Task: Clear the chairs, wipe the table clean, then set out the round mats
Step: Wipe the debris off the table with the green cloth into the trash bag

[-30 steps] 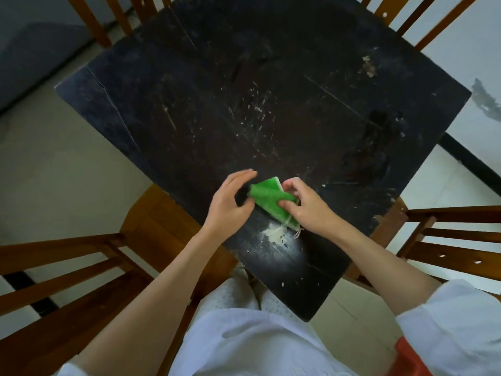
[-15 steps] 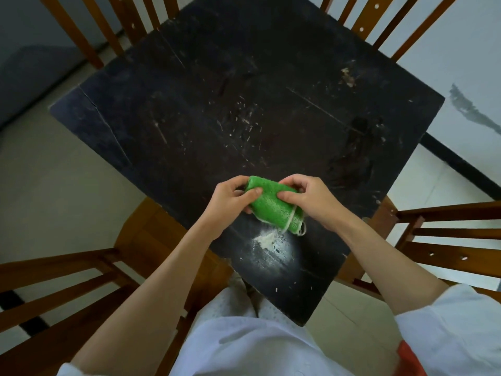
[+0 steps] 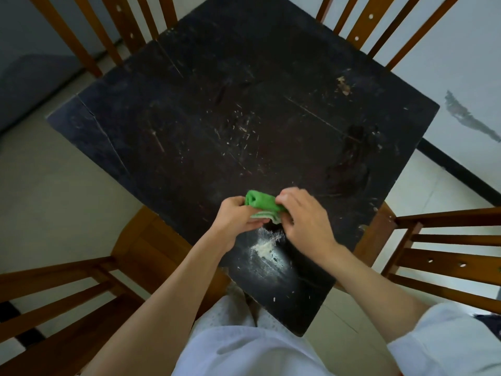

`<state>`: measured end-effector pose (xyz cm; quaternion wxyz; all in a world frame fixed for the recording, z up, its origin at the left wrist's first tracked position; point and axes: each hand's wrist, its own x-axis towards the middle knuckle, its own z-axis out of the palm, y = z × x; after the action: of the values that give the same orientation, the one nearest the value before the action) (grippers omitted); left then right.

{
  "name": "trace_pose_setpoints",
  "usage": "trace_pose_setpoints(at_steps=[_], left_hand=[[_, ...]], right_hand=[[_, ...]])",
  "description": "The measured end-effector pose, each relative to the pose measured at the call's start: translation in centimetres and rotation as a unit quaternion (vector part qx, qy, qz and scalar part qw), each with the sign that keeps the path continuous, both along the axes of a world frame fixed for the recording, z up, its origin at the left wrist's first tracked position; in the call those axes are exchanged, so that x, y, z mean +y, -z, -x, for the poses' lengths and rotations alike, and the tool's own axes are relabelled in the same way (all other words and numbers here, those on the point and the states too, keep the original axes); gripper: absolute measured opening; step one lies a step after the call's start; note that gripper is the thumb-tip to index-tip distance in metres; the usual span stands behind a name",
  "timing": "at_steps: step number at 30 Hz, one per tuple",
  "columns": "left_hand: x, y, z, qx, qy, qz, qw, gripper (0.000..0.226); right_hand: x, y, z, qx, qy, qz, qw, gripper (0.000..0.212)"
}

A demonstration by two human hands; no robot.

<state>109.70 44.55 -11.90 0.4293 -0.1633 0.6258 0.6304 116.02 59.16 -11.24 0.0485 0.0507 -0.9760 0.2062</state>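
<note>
Since half a second ago both hands have rolled the green cloth [image 3: 262, 201] tighter and lifted it further up the dark tabletop [image 3: 244, 109]; the left hand [image 3: 235, 217] pinches its near end, the right hand [image 3: 305, 217] clasps the other, hiding much of it; pale crumbs [image 3: 264, 246] lie just below; wooden chairs [image 3: 444, 251] are cut off at the edges.

We are in a home dining corner. A scuffed square black wooden table [image 3: 271, 126] stands cornerwise to us, ringed by slatted brown wooden chairs [image 3: 444, 248] at 3, 8, 11 and 1 o'clock. Pale floor tiles [image 3: 54, 185] lie beneath, and a white wall with a black skirting strip [image 3: 458, 169] runs at 2 o'clock.
</note>
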Motion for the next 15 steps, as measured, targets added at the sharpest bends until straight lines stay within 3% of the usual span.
trace_pose_setpoints(at_steps=[5,10,15], left_hand=[[-1.0,0.3,-0.3,-0.143,0.002,-0.079,0.987,0.025],[-1.3,-0.2,0.8,-0.204,0.024,-0.170,0.964,0.045],[-0.4,-0.5,1.7,-0.168,0.087,-0.142,0.972,0.069]], right_hand=[[-1.4,1.8,-1.8,-0.077,0.055,0.006,0.995,0.027],[-1.7,1.5,-1.0,-0.205,0.122,0.161,0.958,0.054],[-1.1,1.2,1.2,-0.205,0.235,0.368,0.876,0.025]])
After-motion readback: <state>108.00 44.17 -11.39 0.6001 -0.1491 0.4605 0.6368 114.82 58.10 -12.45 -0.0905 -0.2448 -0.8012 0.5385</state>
